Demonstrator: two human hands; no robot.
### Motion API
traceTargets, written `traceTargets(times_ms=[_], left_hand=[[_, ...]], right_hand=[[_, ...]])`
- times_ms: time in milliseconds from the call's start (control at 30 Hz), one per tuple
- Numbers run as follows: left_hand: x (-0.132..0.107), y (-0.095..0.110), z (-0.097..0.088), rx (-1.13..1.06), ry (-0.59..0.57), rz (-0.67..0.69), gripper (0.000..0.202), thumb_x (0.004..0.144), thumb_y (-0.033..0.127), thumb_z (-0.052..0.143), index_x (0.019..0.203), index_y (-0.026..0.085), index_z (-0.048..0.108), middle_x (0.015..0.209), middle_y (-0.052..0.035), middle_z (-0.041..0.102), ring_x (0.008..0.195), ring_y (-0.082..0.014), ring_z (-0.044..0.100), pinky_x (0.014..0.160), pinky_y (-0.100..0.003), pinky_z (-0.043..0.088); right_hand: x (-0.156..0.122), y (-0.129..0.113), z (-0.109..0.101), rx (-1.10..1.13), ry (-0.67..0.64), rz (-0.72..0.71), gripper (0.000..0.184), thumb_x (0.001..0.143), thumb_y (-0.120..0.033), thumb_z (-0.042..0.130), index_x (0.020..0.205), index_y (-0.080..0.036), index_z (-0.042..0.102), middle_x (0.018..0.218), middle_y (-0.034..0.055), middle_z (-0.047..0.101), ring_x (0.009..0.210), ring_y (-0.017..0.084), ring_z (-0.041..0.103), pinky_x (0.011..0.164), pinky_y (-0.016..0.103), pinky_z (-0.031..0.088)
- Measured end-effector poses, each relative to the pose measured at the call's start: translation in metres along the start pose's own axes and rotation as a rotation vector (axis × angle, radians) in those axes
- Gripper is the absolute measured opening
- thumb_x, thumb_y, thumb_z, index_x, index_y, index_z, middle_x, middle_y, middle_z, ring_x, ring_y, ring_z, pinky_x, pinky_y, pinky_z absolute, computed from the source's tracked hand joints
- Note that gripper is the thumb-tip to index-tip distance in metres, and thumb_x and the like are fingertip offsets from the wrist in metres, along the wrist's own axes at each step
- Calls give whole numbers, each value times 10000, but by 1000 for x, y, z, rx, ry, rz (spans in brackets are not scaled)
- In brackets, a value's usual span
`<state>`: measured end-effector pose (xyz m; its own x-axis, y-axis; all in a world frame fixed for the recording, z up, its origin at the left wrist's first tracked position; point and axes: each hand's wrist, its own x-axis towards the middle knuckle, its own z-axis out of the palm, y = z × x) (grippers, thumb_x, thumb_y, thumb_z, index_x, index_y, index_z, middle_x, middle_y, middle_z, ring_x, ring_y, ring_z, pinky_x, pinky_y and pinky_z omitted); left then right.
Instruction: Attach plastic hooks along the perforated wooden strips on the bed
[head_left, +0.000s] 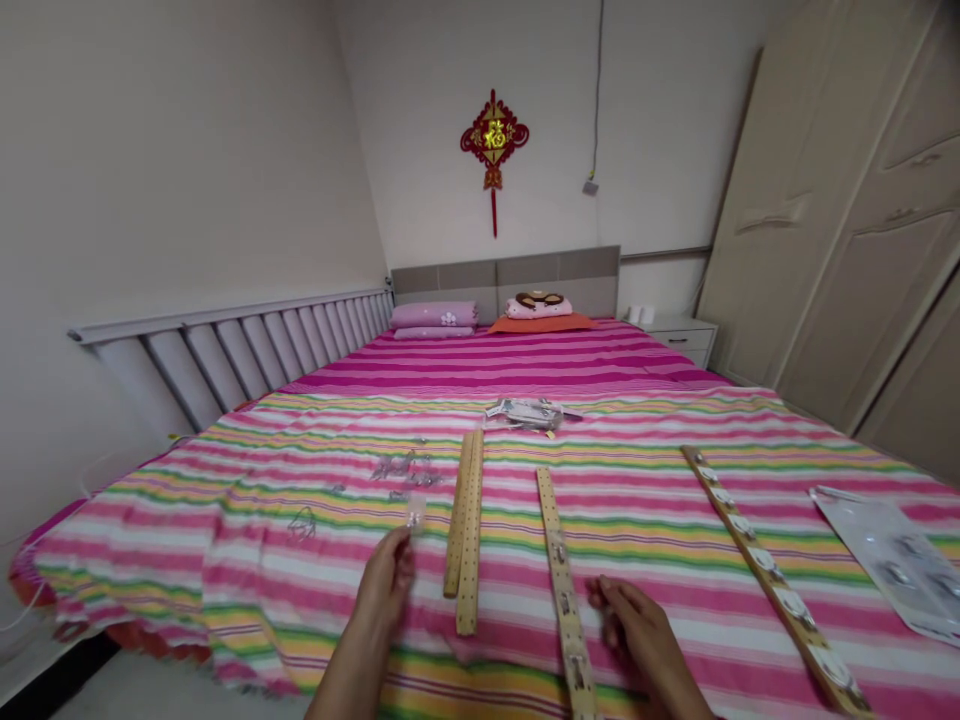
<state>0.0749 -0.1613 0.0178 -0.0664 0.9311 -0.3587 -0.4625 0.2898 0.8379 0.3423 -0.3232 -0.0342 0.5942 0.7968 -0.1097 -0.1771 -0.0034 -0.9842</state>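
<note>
My left hand (388, 575) is closed, pinching a small clear plastic bag (415, 512) with tiny shiny pieces inside. To its right, two bare wooden strips (468, 530) with rows of holes lie side by side on the striped bedsheet. Another wooden strip (556, 560), with several metal fittings along its near half, lies between those and my right hand (634, 625). That hand hovers just right of the strip, fingers curled and pressed together; whatever they may hold is too small to make out.
On the right lie a long wooden strip (772, 570) carrying several white and metal pieces and a clear package (896, 565). Loose small clear bags (409, 468) are scattered at left of centre. Farther back rests a plastic packet (529, 412). A grey radiator (247, 345) runs along the left wall.
</note>
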Motion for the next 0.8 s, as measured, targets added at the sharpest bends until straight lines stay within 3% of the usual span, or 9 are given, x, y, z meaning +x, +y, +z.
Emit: traceTargets(times_ms=[67,167,300,433,667,733,800], left_hand=[[-24,4,12,-193,-168,-237,58,709,88,583,709,133,547,575,31,561,417,-36,472,373,-128,297],[-57,1,30,-309,-381,-448,51,766,80,529,747,121,551,601,11,576,471,-52,533,393,-128,341],[-92,-12,51,-289,-481,-613,49,758,97,538,798,112,561,707,-31,648,572,-91,611,455,-159,415],[-119,-24,64,-265,-582,-781,91,712,95,567,803,105,575,707,-32,660,579,-93,616,506,-170,435],[-143,-37,74,-276,-755,-948,63,689,124,595,750,108,600,715,-32,666,588,-82,615,522,-164,397],[-144,-40,75,-248,-752,-938,82,692,128,588,769,109,606,717,-31,665,581,-81,607,514,-166,384],[-143,-41,75,-173,-699,-845,59,696,126,582,751,115,601,689,-24,654,558,-82,594,508,-172,379]], right_hand=[[-3,-12,2,-2,-21,-35,456,587,-612,682,636,-161,639,506,-20,568,344,77,418,375,224,306],[-11,-31,11,9,-100,-55,413,625,-574,691,681,-166,655,443,-57,480,369,77,394,385,212,290],[-23,-49,23,30,-227,-85,398,642,-542,708,782,-169,687,519,-40,530,406,76,405,414,213,314],[-31,-61,28,65,-260,-85,369,670,-516,703,829,-184,709,629,-3,597,483,98,454,440,215,341],[-40,-74,27,213,-329,-15,306,698,-436,715,865,-180,725,700,29,645,591,118,528,480,198,367],[-41,-73,26,243,-350,-19,277,713,-413,712,861,-179,724,678,17,635,568,106,516,480,196,367],[-40,-73,23,243,-327,-30,285,713,-417,710,872,-181,718,639,1,617,550,106,512,491,206,385]])
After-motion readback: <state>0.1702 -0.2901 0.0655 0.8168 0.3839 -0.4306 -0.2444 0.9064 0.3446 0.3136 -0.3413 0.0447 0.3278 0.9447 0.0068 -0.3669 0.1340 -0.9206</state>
